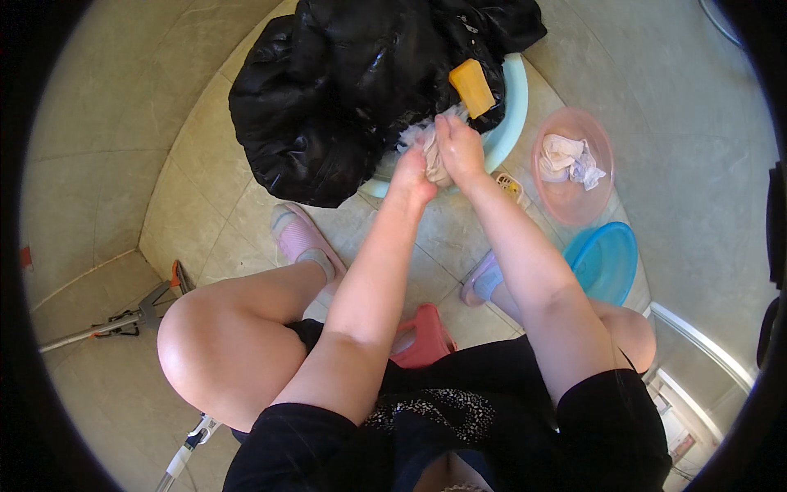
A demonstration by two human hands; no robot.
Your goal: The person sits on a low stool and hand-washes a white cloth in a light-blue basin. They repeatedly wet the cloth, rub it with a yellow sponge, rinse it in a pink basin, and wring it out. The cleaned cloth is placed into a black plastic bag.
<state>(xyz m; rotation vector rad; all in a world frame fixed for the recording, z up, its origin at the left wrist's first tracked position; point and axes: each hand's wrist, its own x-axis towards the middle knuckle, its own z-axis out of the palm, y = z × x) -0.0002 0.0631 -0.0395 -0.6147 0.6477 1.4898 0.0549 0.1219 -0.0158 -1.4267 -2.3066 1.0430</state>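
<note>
Between my left hand [415, 173] and my right hand [459, 147] is a bunched, wet whitish cloth [434, 161], gripped by both. They are over the near side of a pale blue basin [515, 117]. A large shiny black puffer garment [344, 92] fills most of that basin and spills past its left rim. On the garment, just beyond my right hand, rests a yellow-orange bar of soap [472, 89]. The lower part of the cloth is partly hidden by my hands.
To the right, a pink basin [575, 206] holds crumpled light cloths [570, 161]. A blue basin [605, 258] stands nearer, tilted against the wall. By my right forearm lies a small soap dish [509, 186]. A red plastic object [427, 338] is beneath me; poled tools [141, 313] lie left.
</note>
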